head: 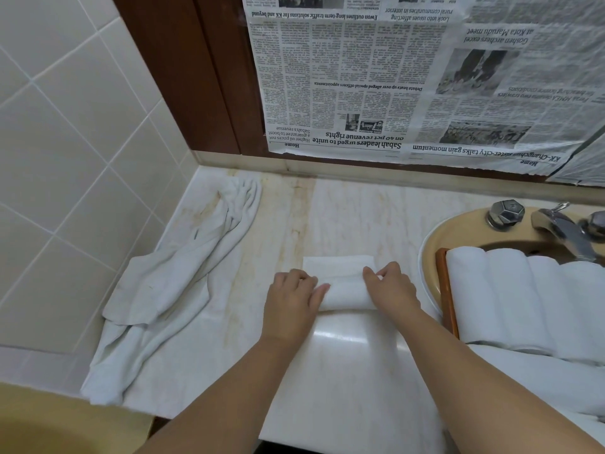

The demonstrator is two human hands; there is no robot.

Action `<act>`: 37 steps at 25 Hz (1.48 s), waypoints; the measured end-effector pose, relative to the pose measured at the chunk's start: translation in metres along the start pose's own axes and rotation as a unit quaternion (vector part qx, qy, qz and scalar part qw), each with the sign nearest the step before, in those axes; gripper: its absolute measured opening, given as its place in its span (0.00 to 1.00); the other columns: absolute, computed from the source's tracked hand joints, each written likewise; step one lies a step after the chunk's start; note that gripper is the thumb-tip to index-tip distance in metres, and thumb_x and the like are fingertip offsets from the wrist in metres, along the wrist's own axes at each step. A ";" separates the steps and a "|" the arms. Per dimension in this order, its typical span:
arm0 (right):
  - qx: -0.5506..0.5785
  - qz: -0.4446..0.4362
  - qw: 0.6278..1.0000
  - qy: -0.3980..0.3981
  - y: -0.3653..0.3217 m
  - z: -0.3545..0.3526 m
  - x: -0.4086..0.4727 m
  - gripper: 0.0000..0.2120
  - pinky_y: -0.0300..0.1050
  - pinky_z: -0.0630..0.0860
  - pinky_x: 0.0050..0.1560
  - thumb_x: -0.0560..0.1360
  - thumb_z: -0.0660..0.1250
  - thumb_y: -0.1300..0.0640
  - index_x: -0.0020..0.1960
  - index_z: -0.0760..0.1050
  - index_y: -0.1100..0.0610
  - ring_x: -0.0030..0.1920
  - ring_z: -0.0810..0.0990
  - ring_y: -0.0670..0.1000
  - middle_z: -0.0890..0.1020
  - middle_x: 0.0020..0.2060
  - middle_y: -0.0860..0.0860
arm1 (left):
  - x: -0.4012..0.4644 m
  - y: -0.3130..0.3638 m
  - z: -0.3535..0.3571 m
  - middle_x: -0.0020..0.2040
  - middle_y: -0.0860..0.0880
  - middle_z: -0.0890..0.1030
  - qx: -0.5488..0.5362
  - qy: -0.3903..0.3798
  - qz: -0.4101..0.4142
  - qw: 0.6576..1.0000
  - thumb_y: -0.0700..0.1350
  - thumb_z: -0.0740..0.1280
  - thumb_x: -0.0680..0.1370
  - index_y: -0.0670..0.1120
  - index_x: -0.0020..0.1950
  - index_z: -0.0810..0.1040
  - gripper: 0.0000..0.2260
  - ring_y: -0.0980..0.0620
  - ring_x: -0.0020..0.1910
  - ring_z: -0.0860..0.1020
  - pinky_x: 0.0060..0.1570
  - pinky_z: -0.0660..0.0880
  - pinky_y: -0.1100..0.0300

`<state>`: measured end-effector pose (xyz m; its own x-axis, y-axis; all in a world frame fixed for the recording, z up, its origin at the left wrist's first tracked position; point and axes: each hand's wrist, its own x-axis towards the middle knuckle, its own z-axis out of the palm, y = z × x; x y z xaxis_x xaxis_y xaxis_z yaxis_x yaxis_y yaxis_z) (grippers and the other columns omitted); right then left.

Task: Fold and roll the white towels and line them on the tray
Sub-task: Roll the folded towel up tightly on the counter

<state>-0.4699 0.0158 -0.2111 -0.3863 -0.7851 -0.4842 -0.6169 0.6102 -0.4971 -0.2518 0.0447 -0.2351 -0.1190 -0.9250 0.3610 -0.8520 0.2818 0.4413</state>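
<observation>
A small white towel (347, 291) lies on the marble counter, rolled most of the way, with a short flat end still showing beyond the roll. My left hand (293, 303) holds the roll's left end, fingers curled over it. My right hand (389, 286) holds the right end in the same way. To the right, a wooden tray (447, 296) sits over the sink and carries several rolled white towels (510, 296) side by side.
A crumpled white towel (183, 283) lies along the tiled wall on the left. The beige sink (435, 234) with chrome taps (504, 214) is at the right. Newspaper (409, 77) covers the mirror behind. Another white cloth (556, 381) lies near the front right.
</observation>
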 end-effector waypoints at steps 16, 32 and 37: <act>-0.091 -0.228 0.956 0.164 0.034 0.024 -0.039 0.20 0.54 0.68 0.60 0.83 0.58 0.40 0.70 0.76 0.45 0.64 0.71 0.52 0.75 0.69 0.44 | 0.044 -0.027 -0.021 0.60 0.56 0.78 -0.077 -0.272 -0.034 0.959 0.67 0.64 0.80 0.58 0.65 0.80 0.20 0.53 0.58 0.70 0.62 0.69 0.57; -0.063 -0.029 0.995 0.070 -0.028 0.011 0.006 0.15 0.53 0.65 0.56 0.85 0.49 0.40 0.61 0.65 0.48 0.57 0.67 0.55 0.71 0.57 0.52 | 0.079 -0.014 0.000 0.48 0.53 0.76 -0.196 -0.199 -0.260 0.924 0.70 0.70 0.73 0.58 0.53 0.71 0.20 0.48 0.55 0.76 0.53 0.78 0.50; -0.103 0.022 0.992 0.073 -0.041 0.011 0.022 0.17 0.55 0.65 0.60 0.85 0.48 0.44 0.63 0.67 0.53 0.62 0.68 0.59 0.71 0.61 0.57 | 0.090 -0.008 0.011 0.51 0.51 0.72 -0.090 -0.106 -0.177 0.974 0.61 0.70 0.79 0.50 0.49 0.80 0.14 0.50 0.56 0.69 0.51 0.70 0.58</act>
<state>-0.4454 -0.0253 -0.2095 -0.5013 -0.7746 -0.3855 -0.7184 0.6210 -0.3135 -0.2612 -0.0438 -0.2154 0.0475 -0.9988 -0.0101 -0.7572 -0.0427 0.6518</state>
